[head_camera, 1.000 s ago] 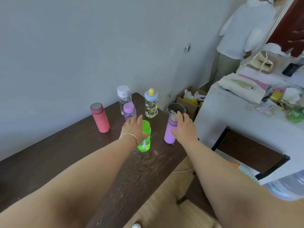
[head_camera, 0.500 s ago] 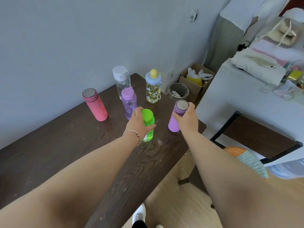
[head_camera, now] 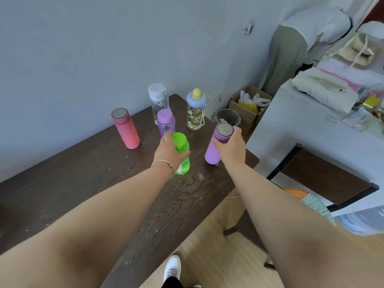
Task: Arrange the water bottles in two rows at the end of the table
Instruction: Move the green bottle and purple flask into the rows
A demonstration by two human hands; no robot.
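Several bottles stand at the far end of the dark wooden table. My left hand grips the green bottle from its left side. My right hand is closed round the upper part of the purple flask, near the table's right edge. Behind them stand a translucent purple bottle, a clear bottle with a white cap and a panda-print bottle with a blue and yellow lid. A pink flask stands apart to the left, by the wall.
The wall runs along the table's far side. Beyond the table's end stand a bin and a cardboard box. A white counter with cloth bags is at the right, and a person bends over it.
The view has tilted down and closer. My left hand has shifted from the green bottle's top to its side; my right hand has closed lower round the purple flask, leaving its lid visible.
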